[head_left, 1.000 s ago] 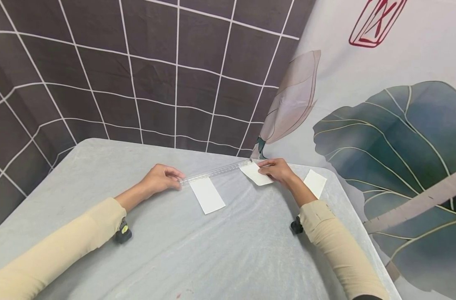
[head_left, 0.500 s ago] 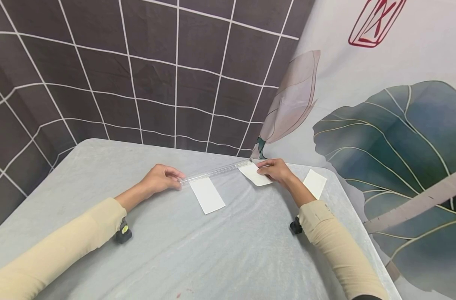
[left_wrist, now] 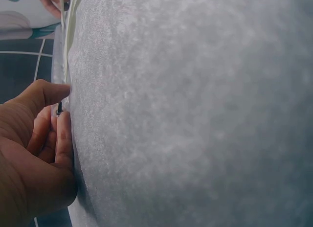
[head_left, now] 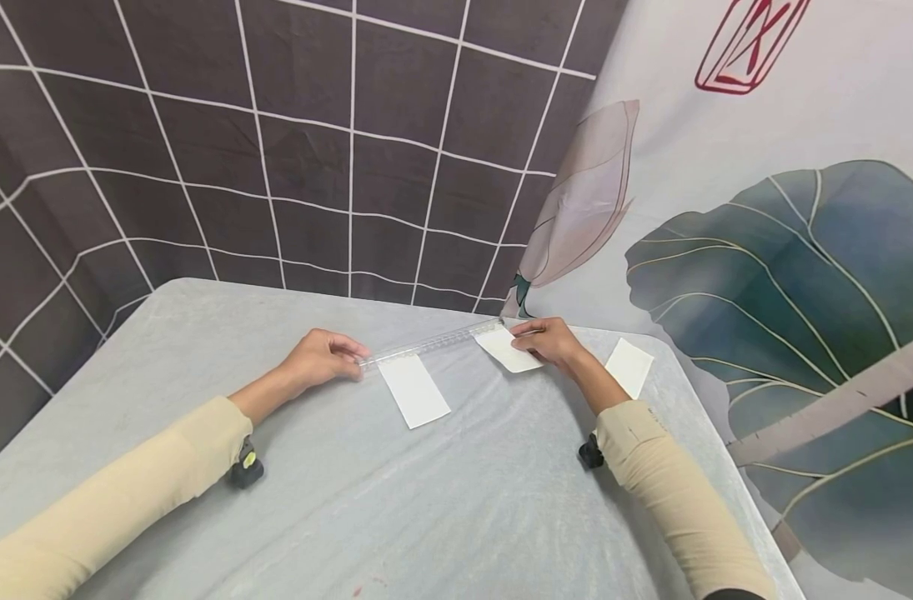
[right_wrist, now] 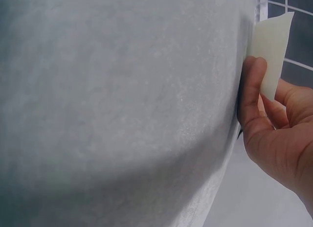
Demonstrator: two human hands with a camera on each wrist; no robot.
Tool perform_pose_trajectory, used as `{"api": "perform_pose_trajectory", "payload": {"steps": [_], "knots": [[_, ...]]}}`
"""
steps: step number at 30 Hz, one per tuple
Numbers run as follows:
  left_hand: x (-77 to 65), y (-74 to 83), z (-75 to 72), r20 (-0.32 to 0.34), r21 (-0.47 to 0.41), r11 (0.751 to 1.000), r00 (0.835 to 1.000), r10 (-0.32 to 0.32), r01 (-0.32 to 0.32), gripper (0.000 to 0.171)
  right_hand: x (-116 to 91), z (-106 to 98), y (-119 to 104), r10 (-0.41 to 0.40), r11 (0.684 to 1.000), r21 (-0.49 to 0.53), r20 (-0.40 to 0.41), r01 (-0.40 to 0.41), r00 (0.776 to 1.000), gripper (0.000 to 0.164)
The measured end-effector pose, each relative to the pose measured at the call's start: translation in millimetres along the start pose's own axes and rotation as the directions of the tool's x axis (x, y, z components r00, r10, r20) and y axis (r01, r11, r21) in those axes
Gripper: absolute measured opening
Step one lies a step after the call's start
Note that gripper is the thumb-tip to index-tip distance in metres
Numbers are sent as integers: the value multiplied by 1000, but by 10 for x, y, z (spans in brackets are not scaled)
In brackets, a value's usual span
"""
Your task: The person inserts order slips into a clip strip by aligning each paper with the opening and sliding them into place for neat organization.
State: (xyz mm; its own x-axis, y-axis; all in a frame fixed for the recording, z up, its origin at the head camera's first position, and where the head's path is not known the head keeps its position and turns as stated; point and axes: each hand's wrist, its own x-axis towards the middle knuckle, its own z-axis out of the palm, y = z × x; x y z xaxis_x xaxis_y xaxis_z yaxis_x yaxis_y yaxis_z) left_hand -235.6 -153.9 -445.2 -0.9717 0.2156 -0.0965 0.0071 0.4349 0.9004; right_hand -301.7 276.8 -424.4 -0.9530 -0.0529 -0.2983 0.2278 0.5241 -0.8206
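Observation:
A clear plastic ruler (head_left: 433, 343) lies slantwise near the back of the table. My left hand (head_left: 323, 357) pinches its left end between thumb and fingers; in the left wrist view the hand (left_wrist: 41, 144) has the ruler's end at the fingertips. My right hand (head_left: 552, 340) pinches a white slip of paper (head_left: 501, 348) by its right side, its far edge at the ruler's right end. In the right wrist view this paper (right_wrist: 272, 46) stands tilted up from the cloth. Another white paper slip (head_left: 414, 392) lies flat, its top edge at the ruler near my left hand.
A third white slip (head_left: 631, 367) lies on the right, partly behind my right forearm. A grey cloth covers the table (head_left: 396, 508). Dark gridded fabric (head_left: 298, 150) hangs behind the back edge, and a leaf-patterned curtain (head_left: 786, 275) hangs along the right.
My right hand has slid slightly left with its paper slip along the ruler. The left hand, the ruler and the other slips stay about where they were.

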Motion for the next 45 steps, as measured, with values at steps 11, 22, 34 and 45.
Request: {"api": "perform_pose_trajectory", "payload": {"steps": [11,22,34,45], "knots": [[-19,10,3,0,1,1000,1000,0,0,48,-3,58,-19,-9,1000,-14,12,9,1000,43],[-19,11,7,-3,5,1000,1000,2,-2,48,-17,74,-41,-9,1000,-12,20,9,1000,43],[-25,17,7,2,-7,1000,1000,5,-5,48,-16,90,-61,-15,1000,-18,37,16,999,42],[-24,41,-2,-5,12,1000,1000,-13,13,46,-25,110,-65,-23,999,-28,28,23,999,42]]}}
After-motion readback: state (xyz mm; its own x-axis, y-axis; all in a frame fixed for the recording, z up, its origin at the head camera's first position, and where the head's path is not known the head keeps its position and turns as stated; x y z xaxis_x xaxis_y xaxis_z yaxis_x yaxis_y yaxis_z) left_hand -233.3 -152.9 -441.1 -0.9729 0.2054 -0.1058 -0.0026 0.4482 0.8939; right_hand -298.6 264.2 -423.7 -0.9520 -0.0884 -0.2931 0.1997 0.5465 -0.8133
